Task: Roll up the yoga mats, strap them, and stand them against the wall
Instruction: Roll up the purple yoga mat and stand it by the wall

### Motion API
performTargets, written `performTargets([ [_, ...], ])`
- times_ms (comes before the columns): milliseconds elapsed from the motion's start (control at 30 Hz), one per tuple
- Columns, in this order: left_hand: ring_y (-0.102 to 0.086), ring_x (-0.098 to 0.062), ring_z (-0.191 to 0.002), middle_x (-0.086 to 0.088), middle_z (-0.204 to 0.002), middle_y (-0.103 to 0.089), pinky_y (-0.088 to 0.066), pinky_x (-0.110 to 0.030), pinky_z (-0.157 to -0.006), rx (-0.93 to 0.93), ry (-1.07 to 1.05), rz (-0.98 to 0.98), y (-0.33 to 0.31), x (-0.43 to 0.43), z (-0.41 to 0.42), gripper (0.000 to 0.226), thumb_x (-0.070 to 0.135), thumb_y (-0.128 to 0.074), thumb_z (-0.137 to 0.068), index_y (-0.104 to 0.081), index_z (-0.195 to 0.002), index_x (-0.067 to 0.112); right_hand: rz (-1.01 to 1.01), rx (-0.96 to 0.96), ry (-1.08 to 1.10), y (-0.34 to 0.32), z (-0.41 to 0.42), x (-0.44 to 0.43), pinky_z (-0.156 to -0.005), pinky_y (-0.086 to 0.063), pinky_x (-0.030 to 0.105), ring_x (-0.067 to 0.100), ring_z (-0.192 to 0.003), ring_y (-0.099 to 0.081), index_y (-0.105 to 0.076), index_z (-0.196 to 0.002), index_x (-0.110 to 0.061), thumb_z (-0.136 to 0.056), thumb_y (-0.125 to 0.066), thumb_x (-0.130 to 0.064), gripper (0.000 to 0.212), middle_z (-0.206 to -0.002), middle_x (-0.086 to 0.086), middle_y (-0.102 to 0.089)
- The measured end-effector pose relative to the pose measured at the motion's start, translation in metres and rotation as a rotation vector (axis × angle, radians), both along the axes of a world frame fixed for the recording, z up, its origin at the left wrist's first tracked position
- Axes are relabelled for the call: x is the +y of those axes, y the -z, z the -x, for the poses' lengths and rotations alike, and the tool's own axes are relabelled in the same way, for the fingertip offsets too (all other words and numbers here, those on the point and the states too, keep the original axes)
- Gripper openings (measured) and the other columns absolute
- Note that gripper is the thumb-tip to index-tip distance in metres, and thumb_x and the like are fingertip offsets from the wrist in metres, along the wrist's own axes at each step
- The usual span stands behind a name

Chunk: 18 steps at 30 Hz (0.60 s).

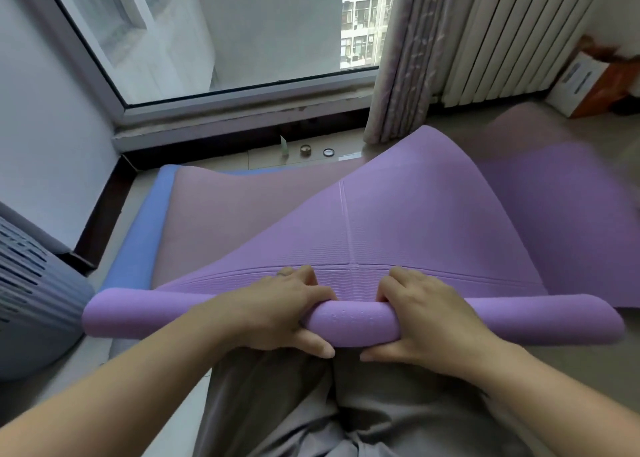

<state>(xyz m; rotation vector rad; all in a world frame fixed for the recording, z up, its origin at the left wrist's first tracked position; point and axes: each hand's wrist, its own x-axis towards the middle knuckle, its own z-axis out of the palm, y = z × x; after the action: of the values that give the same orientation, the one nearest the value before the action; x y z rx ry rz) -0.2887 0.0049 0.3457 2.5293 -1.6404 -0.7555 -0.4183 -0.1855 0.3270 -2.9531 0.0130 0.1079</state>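
Observation:
A purple yoga mat [415,214] lies in front of me, its near end wound into a thin roll [353,321] across my lap. My left hand [277,311] grips the roll left of its middle, fingers over the top and thumb beneath. My right hand [426,318] grips it just right of the middle in the same way. The unrolled part rises away from the roll towards the curtain. Under it lies a pinkish mat [214,221], and a blue mat [142,248] shows along the left edge.
A large window [207,41] with a low sill faces me. A curtain [405,58] and a white radiator [502,41] stand at the right, with a cardboard box [581,86] beyond. A grey slatted appliance [31,294] sits at the left. Small round items [317,151] lie by the sill.

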Motion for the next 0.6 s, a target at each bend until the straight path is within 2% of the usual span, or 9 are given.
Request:
performTargets([
  [100,-0.058,-0.023,-0.086,-0.001,-0.103,-0.058,-0.053,-0.033,-0.070,-0.438,0.097,0.323,0.017,0.009,0.018,0.068,0.061,-0.062,-0.066,-0.049,-0.123,0.026,-0.082,0.128,-0.026,-0.007,-0.011,-0.007,-0.078,-0.028,0.030,0.014,-0.088,-0.047,-0.046,-0.092,-0.028,-0.059,-0.056,-0.082,0.063,-0.092,-0.012,-0.048],
  [167,-0.063,-0.027,-0.082,-0.004,-0.101,-0.063,-0.055,-0.037,-0.063,-0.535,0.084,0.404,0.029,0.011,0.028,0.071,0.063,-0.054,-0.066,-0.047,-0.124,0.021,-0.137,0.219,-0.025,-0.014,-0.018,-0.009,-0.078,-0.030,0.031,0.013,-0.086,-0.046,-0.048,-0.092,-0.027,-0.063,-0.061,-0.078,0.061,-0.091,-0.012,-0.051],
  [267,-0.061,-0.027,-0.074,-0.004,-0.095,-0.064,-0.054,-0.038,-0.056,-0.501,0.030,0.409,0.033,0.008,0.022,0.062,0.068,-0.037,-0.079,-0.049,-0.118,0.022,-0.147,0.259,-0.026,-0.017,-0.025,-0.010,-0.083,-0.034,0.030,0.012,-0.090,-0.043,-0.051,-0.096,-0.028,-0.064,-0.063,-0.077,0.059,-0.090,-0.015,-0.049],
  [300,-0.060,-0.026,-0.073,-0.002,-0.094,-0.063,-0.053,-0.037,-0.055,-0.486,0.036,0.398,0.033,0.007,0.015,0.060,0.070,-0.035,-0.081,-0.051,-0.117,0.024,-0.149,0.196,-0.020,-0.015,-0.024,-0.010,-0.084,-0.034,0.030,0.012,-0.091,-0.043,-0.050,-0.098,-0.030,-0.063,-0.061,-0.078,0.060,-0.090,-0.016,-0.049],
  [367,-0.059,-0.024,-0.079,0.002,-0.099,-0.061,-0.052,-0.035,-0.059,-0.418,0.045,0.333,0.026,0.003,0.009,0.060,0.072,-0.031,-0.083,-0.050,-0.120,0.029,-0.072,-0.064,-0.039,-0.004,-0.014,-0.007,-0.083,-0.035,0.030,0.014,-0.091,-0.046,-0.051,-0.105,-0.031,-0.062,-0.057,-0.077,0.063,-0.094,-0.013,-0.051],
  [433,-0.053,-0.020,-0.098,0.007,-0.114,-0.053,-0.049,-0.035,-0.073,-0.309,0.010,0.215,0.018,0.000,0.003,0.063,0.075,-0.028,-0.082,-0.042,-0.129,0.035,0.004,-0.286,-0.027,0.007,0.001,0.002,-0.078,-0.036,0.032,0.019,-0.087,-0.049,-0.049,-0.107,-0.027,-0.064,-0.055,-0.068,0.060,-0.098,-0.006,-0.054],
  [467,-0.048,-0.018,-0.105,0.009,-0.119,-0.049,-0.046,-0.035,-0.080,-0.238,-0.008,0.140,0.017,-0.003,-0.001,0.063,0.074,-0.030,-0.082,-0.039,-0.132,0.038,0.019,-0.330,-0.008,0.011,0.005,0.006,-0.077,-0.036,0.033,0.020,-0.086,-0.050,-0.048,-0.107,-0.027,-0.063,-0.054,-0.064,0.058,-0.099,-0.004,-0.055],
  [533,-0.047,-0.016,-0.109,0.011,-0.119,-0.048,-0.044,-0.037,-0.085,-0.089,-0.027,0.053,0.012,-0.009,-0.008,0.057,0.071,-0.038,-0.085,-0.039,-0.133,0.041,0.030,-0.345,0.030,0.016,0.003,0.007,-0.073,-0.041,0.034,0.022,-0.084,-0.053,-0.050,-0.104,-0.025,-0.061,-0.056,-0.064,0.058,-0.097,-0.002,-0.056],
  [600,-0.050,-0.013,-0.107,0.011,-0.115,-0.051,-0.044,-0.036,-0.086,0.016,-0.048,0.049,0.009,-0.014,-0.018,0.054,0.070,-0.042,-0.086,-0.043,-0.132,0.042,0.030,-0.245,0.034,0.011,-0.011,0.001,-0.070,-0.047,0.036,0.024,-0.084,-0.057,-0.054,-0.103,-0.023,-0.061,-0.065,-0.067,0.062,-0.095,-0.002,-0.056],
])
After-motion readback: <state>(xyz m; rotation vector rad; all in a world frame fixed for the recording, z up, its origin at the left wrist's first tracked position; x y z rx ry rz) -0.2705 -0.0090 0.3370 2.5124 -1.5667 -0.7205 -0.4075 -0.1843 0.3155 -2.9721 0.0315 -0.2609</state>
